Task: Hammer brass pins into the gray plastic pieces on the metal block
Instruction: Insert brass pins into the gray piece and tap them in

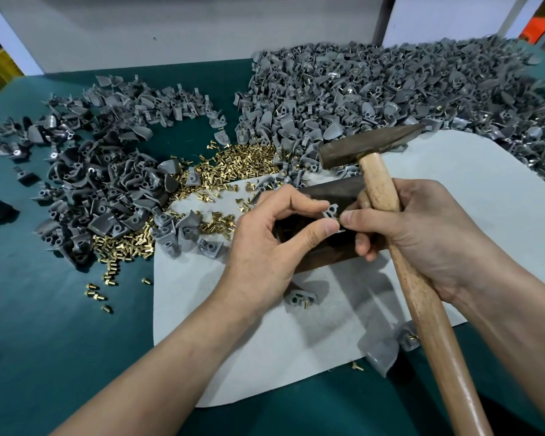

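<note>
Over the near-middle of the tabletop (pixel 44 325), both hands pinch one gray piece (pixel 331 213) just above the block (pixel 328 191): the left hand (pixel 265 247) between thumb and forefinger, the right hand (pixel 422 234) while its fingers curl round the hammer (pixel 417 287). Pins (pixel 233 166) lie beyond, and a heap (pixel 390 89) fills the far right corner.

A teal-covered table (pixel 44 325) meets a pale grey wall (pixel 170 26), a dark post (pixel 387 17) rising behind.

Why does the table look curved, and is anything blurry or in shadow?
Head view: the wide-angle lens bows the table edges; the far heap of gray pieces smears toward the top-right corner; the left hand and right hand look sharp and cast soft shadows on the white mat.
</note>
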`<action>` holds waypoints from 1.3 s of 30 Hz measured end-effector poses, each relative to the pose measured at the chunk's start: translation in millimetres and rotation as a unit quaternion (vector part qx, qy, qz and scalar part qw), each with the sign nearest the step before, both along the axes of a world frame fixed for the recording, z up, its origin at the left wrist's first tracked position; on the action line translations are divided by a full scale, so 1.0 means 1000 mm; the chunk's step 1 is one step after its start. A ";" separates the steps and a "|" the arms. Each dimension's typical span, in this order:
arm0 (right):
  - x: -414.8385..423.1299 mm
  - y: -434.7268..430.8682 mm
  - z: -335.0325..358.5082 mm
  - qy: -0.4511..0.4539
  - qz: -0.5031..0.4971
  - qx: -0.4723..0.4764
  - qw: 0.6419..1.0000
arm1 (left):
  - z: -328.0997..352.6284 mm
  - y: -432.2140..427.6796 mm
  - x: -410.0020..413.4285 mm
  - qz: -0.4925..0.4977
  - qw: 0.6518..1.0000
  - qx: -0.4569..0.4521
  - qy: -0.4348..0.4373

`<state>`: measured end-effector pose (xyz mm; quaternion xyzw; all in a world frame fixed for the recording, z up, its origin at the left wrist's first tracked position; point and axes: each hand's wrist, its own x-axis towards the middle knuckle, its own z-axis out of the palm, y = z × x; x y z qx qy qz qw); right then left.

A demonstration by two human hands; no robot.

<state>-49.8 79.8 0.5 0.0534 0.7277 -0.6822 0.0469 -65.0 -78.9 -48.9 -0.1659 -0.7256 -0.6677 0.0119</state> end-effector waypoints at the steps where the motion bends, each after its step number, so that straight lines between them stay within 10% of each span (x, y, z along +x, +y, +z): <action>1: 0.000 0.000 0.000 -0.001 0.001 0.000 1.000 | 0.000 0.000 0.000 0.000 1.000 0.000 0.001; 39: -0.001 0.000 0.003 -0.007 -0.009 -0.043 0.999 | -0.002 -0.002 -0.001 -0.010 0.999 0.037 -0.030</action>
